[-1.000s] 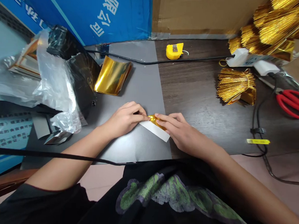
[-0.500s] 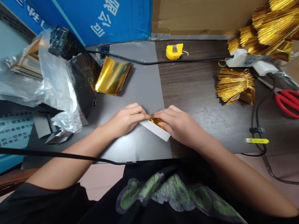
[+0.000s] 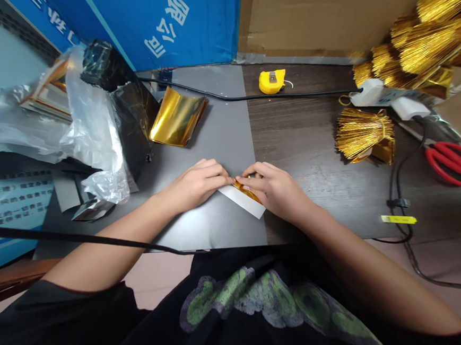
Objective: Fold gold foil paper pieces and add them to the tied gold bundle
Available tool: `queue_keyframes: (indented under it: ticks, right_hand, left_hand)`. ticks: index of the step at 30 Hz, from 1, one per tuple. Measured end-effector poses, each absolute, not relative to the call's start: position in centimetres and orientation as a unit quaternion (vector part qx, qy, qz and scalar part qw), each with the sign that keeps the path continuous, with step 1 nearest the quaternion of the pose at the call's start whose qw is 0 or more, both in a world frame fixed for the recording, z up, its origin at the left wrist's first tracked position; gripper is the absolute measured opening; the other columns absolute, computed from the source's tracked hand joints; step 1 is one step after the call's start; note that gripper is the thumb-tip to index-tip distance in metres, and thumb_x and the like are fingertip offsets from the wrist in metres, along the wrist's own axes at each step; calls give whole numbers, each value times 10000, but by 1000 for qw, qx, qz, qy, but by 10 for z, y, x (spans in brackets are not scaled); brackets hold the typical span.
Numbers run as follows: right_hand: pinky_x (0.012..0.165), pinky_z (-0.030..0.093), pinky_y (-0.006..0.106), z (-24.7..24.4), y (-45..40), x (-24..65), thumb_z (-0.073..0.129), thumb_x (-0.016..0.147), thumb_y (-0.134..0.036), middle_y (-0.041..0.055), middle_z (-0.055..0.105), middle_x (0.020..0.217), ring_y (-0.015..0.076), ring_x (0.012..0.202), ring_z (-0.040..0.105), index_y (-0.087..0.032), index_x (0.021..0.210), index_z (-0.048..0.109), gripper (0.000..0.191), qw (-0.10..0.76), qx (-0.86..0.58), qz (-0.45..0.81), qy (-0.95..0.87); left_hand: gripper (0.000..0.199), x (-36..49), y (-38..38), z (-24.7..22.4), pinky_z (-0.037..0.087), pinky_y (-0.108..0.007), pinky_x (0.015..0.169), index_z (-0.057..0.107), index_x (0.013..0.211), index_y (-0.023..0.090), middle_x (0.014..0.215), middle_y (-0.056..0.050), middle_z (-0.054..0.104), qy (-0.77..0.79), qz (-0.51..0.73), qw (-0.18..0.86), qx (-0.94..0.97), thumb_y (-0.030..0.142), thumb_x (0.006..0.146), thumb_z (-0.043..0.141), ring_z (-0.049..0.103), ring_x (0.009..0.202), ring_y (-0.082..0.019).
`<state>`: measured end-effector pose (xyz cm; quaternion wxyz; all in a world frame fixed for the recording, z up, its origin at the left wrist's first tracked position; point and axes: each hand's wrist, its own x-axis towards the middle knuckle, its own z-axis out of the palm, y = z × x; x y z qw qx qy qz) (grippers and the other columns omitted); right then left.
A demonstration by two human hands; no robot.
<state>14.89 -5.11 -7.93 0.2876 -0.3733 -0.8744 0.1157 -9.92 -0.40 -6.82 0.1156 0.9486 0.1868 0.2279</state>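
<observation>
On the dark table in front of me lies a sheet of gold foil paper [image 3: 254, 194], with a white strip along its near side. My left hand [image 3: 199, 186] has its fingers pressed together on the paper's left end. From the other side my right hand [image 3: 275, 191] pinches the gold part with bent fingers, thumb low. The two hands' fingertips almost meet over the paper and hide much of it. Beyond my left hand rests a small stack of gold foil sheets [image 3: 178, 117]. A pleated gold paper bundle [image 3: 365, 132], tied near one end, lies farther right.
Several pleated gold bundles [image 3: 432, 45] are piled at the back right by a white power strip [image 3: 366, 93]. Red-handled scissors [image 3: 454, 163] and a yellow tape measure [image 3: 271, 81] lie on the table. A black wrapped package [image 3: 129, 116] and clear plastic [image 3: 94, 124] stand left.
My right hand's fingers have lifted and bent a little, showing more of the gold paper's edge. The whole view has shifted slightly; the left hand keeps its place on the paper.
</observation>
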Motion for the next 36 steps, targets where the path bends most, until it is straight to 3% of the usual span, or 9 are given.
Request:
queue_keyframes:
  ticks: [4,9,26,32,36]
  right_hand:
    - [731,535,321,-82,-51,150,555,983,-120,102,711,1019,200,840,620,-172,1120,787,274,286,-378,111,-873]
    - [754,538,322,-84,-51,151,554,993,-136,103,711,1033,196,872,634,-175,1124,782,266,288,-381,125,-870]
    - [753,546,332,-80,-54,150,533,1001,-127,105,705,1040,198,854,598,-184,1113,782,278,281,-384,120,-872]
    - [803,564,360,-77,-61,149,513,1024,-150,107,712,1087,217,894,563,-186,1150,767,286,257,-400,103,-874]
    - [859,570,377,-76,-64,148,492,1048,-210,112,700,1019,230,913,548,-160,1231,738,310,231,-400,99,-881]
  left_hand:
    - [186,-98,-4,-67,528,-293,809,729,1078,176,914,-54,708,217,250,137,934,280,1020,586,617,851,-151]
    - [153,-98,-3,-64,517,-290,799,754,1041,162,876,-41,690,234,253,165,924,257,980,652,601,828,-147]
    - [168,-100,-7,-63,424,-299,723,773,1012,247,876,-6,717,238,205,66,947,245,1011,605,538,817,-153]
    - [150,-100,-8,-63,408,-305,709,777,1000,250,880,2,712,244,212,59,945,227,996,629,518,808,-157]
    - [155,-100,-8,-63,410,-301,718,778,974,240,882,-3,707,249,213,69,942,230,998,626,504,803,-158]
